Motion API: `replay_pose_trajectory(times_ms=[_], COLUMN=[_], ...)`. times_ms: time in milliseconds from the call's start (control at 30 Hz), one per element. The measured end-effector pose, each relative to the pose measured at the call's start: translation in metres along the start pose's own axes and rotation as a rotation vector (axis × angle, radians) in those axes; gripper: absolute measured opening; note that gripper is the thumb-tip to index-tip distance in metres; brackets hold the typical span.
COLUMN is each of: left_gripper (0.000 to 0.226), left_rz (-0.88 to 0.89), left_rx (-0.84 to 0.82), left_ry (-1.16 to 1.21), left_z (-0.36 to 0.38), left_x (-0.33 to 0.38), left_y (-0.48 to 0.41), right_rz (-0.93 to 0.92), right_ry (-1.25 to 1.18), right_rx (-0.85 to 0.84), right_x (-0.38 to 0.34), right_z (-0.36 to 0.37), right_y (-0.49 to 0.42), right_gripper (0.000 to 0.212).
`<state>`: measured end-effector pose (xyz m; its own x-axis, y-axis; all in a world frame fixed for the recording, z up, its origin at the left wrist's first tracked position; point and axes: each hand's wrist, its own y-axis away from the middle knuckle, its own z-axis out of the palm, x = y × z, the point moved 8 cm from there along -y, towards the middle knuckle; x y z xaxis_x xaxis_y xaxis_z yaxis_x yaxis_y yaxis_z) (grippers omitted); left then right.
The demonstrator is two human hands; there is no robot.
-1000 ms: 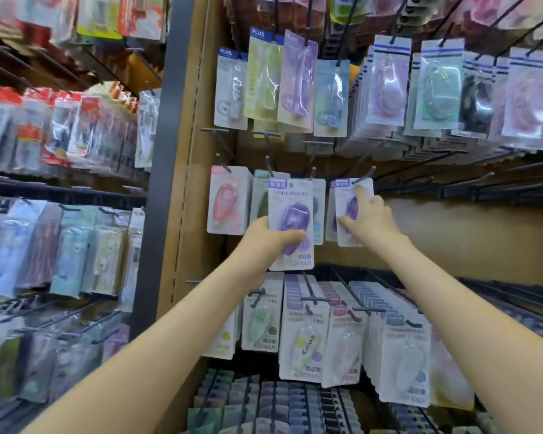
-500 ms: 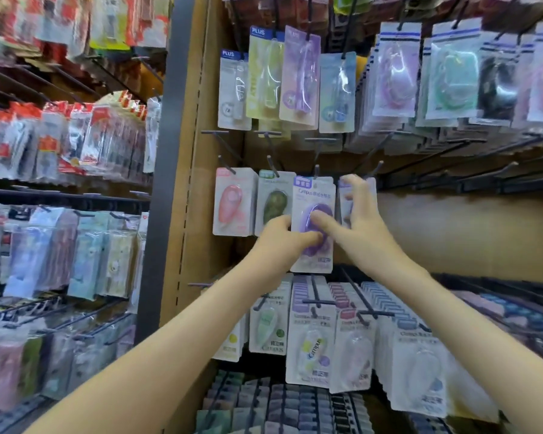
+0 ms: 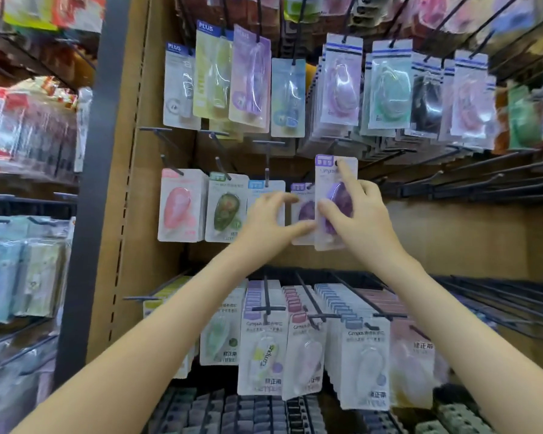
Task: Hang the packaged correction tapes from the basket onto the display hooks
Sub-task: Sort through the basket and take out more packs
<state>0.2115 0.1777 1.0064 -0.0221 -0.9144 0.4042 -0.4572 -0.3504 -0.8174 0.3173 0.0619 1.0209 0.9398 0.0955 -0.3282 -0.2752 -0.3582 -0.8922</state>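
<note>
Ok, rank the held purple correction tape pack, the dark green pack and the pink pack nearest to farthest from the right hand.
1. Purple correction tape pack: in the right hand.
2. Dark green correction tape pack: left, beyond the left hand.
3. Pink correction tape pack: row's far left.

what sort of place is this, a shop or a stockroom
Most likely a stationery shop: carded correction tapes hang in rows on wire hooks from a backboard, and the right hand holds a purple pack up at one.
</note>
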Motion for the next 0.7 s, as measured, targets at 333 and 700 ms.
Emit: replay_pose_trajectory(times_ms=[333,700], left_gripper=[0.077,0.079], left_rz=[-0.112,-0.018], left_rx=[0.041,0.001], left_ry=[-0.742,-0.906], left_z=[-0.018,0.004], left_x=[-0.064,-0.079], left_y=[-0.021,-0.038], right_rz=[0.004,0.056], right_ry=[0.371,0.434], right_rx=[-0.054,-0.043], right_x=[-0.01,-0.018], right_z=[-0.009,-0.01], right_y=[-0.009,-0.008], right_gripper=[0.067,0.068])
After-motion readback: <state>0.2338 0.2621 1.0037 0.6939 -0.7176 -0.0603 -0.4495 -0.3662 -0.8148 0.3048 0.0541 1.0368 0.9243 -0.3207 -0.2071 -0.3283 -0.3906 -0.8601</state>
